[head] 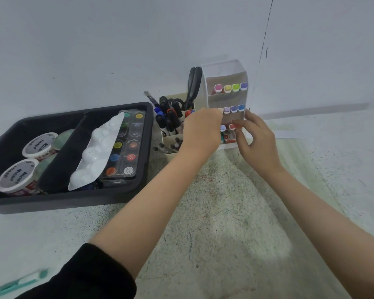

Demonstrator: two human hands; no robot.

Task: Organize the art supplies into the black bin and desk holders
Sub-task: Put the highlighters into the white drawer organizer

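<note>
1. At the bottom tier of the white tiered holder (pixel 225 70), the red-capped marker (pixel 232 126) sits cap-out toward the person; its barrel runs back into the slot and is hidden.
2. Right hand (pixel 257 141) is nearest: it comes in from the marker's right, with index finger and thumb narrowed in a pinch on the red cap.
3. Judgement: the next move goes along the marker's long axis, straight in to seat it beside the blue-capped marker (pixel 222 127) just to its left.
4. Left hand (pixel 203 128) is in front of the holder's left side, fingers curled away from the camera; cannot tell if it holds anything.
5. Holder contents: the top tier has four caps (pink, yellow, green, purple), the middle tier has lilac, purple and blue, plus one half hidden by the left hand. A small red box (pixel 227 139) sits under the bottom tier.
6. Beige pen holder (pixel 168 138) touches the tiered one on its left and holds upright pens, markers and scissors (pixel 193 83).
7. Black bin (pixel 73 199), further left, holds a paint palette (pixel 130 147), a white mixing tray (pixel 97 152) and two lidded tubs (pixel 40 145).
8. Teal tool (pixel 15 283) lies loose on the table (pixel 225 212), well apart from the bin and both holders, not yet sorted.
</note>
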